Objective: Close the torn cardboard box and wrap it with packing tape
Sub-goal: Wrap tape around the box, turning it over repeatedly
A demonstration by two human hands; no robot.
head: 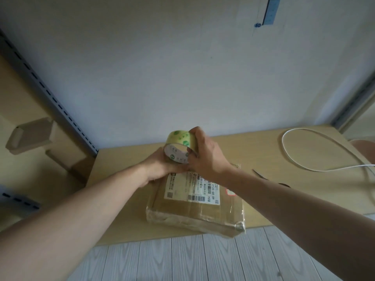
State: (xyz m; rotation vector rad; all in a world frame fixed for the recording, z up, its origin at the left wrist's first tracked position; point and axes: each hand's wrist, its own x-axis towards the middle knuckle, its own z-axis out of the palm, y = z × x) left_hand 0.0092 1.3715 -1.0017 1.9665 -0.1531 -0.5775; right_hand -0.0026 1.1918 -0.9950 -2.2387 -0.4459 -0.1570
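A flat brown cardboard box (194, 216) with a white shipping label (188, 189) lies closed on the light wooden table (125, 209), its near corner at the table's front edge. Shiny tape covers its sides. Just above the box's far end I hold a roll of clear packing tape (178, 145) with green print. My left hand (160, 167) cups the roll from below and the left. My right hand (205, 155) grips it from the right, fingers curled over its outer face.
A white cable (292, 157) loops across the table's right part. Dark scissors (263, 176) lie partly hidden behind my right forearm. A metal shelf upright (50, 94) and cardboard pieces (30, 136) stand at the left. Grey plank floor (203, 260) shows below the front edge.
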